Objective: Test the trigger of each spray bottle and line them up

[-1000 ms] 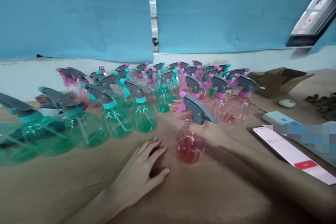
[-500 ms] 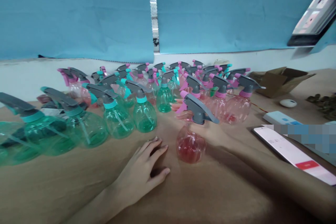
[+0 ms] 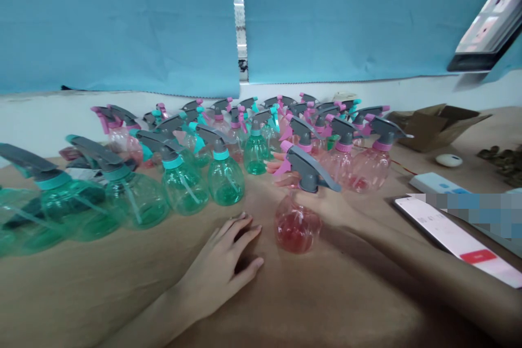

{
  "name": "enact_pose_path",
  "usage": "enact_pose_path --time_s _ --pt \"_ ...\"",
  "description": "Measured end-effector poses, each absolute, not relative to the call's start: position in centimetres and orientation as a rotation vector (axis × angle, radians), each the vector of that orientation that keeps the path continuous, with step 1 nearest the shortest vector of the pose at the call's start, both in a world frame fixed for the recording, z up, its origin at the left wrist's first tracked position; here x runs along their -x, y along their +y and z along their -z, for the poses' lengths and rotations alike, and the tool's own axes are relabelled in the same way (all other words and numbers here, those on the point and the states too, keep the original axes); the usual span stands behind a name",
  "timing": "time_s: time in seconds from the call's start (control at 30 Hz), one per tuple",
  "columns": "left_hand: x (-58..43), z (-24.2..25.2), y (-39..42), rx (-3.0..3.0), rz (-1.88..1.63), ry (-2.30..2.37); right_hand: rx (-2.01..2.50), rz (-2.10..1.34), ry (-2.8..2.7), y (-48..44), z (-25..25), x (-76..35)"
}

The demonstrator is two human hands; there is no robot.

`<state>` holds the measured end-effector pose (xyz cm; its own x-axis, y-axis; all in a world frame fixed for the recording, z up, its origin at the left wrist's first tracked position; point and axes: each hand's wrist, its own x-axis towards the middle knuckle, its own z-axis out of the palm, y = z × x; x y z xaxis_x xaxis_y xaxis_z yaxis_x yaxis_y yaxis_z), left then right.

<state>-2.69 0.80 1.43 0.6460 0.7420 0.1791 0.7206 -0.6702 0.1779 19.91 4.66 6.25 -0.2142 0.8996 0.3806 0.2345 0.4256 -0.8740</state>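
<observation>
A pink spray bottle [image 3: 297, 228] with a grey and pink trigger head stands on the table, some red tint showing in its base. My right hand [image 3: 287, 176] reaches behind its neck, fingers curving past the trigger on the left; thumb and palm are mostly hidden by the head. My left hand [image 3: 228, 261] rests on the tabletop left of that bottle, fingers spread, holding nothing. Beyond its fingertips is a green spray bottle [image 3: 226, 182] with a turquoise collar. More pink spray bottles [image 3: 370, 168] stand right behind my right hand.
Several green spray bottles [image 3: 136, 201] line the left side, with mixed pink and green ones packed toward the wall. On the right are a cardboard box [image 3: 428, 133], a white mouse-like object [image 3: 448, 160], a phone [image 3: 444, 228] and a dark clump [image 3: 503, 163].
</observation>
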Motion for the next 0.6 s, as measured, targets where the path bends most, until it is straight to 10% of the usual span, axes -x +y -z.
enact_pose_path --time_s 0.6 --pt "2.8 -1.29 0.84 -2.763 -0.367 1.224 1.032 -0.904 -1.694 4.4 -7.11 -19.8"
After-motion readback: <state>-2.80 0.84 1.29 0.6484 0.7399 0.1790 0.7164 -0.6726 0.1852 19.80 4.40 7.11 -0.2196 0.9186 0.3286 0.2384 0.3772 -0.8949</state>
